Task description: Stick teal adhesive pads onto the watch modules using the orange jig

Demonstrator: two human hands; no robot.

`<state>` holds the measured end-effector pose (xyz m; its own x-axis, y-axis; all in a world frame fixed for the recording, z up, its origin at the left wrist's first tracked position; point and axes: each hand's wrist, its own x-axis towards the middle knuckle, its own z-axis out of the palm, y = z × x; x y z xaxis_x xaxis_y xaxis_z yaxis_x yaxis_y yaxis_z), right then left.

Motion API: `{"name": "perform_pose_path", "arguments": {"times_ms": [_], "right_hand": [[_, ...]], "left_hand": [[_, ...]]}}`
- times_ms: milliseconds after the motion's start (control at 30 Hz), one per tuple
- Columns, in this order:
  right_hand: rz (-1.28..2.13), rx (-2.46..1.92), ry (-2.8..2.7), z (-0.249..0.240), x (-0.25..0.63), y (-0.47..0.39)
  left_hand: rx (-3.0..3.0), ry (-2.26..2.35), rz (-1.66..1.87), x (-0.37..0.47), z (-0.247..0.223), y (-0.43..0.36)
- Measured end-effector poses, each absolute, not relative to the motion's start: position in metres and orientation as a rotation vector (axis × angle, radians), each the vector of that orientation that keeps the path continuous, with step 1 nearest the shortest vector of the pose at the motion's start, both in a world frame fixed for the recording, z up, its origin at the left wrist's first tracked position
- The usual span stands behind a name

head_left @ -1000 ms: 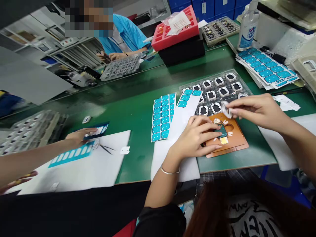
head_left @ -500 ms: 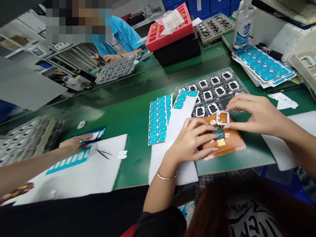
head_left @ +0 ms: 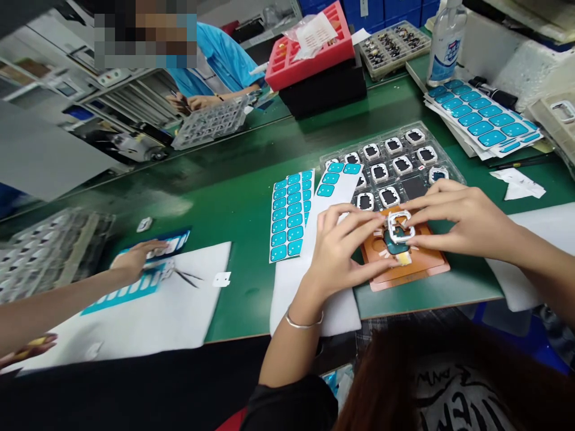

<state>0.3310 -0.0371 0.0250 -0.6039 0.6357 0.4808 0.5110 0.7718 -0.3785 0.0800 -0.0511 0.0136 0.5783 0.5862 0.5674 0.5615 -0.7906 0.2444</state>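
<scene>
A small white square frame (head_left: 399, 225) lies over a teal sticker on the orange jig plate (head_left: 426, 263). My right hand (head_left: 462, 221) pinches the frame from the right side. From the left, the fingertips of my left hand (head_left: 344, 248) touch the frame and rest on the jig. Just behind the jig stands a clear tray (head_left: 442, 157) with several more white frames in its pockets.
Sheets of teal stickers (head_left: 291, 212) lie left of the jig, and another stack of sticker sheets (head_left: 480, 117) is at the right rear. A co-worker's hand (head_left: 135, 260) rests on a white pad at left. A red bin (head_left: 309, 57) and a bottle (head_left: 444, 42) stand behind.
My right hand brought the white frame down from above the tray onto the jig. My left hand's fingers shifted up to meet the frame.
</scene>
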Motion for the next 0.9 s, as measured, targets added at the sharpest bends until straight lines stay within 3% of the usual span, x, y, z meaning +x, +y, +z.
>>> {"name": "perform_pose_path", "arguments": {"times_ms": [100,333,733,900], "right_hand": [[0.355,-0.772,-2.388,0.026,0.325,-0.041],[0.378,-0.782,-2.430,0.024,0.325,-0.039],[0.404,-0.793,-2.495,0.022,0.326,-0.037],[0.454,-0.705,-2.468,0.021,0.328,-0.033]], "left_hand": [[2.693,1.114,1.095,0.082,0.012,-0.052],[2.666,1.203,0.873,0.085,0.008,-0.054],[2.606,1.193,0.792,0.087,0.004,-0.054],[2.497,1.133,0.894,0.089,0.000,-0.051]]}}
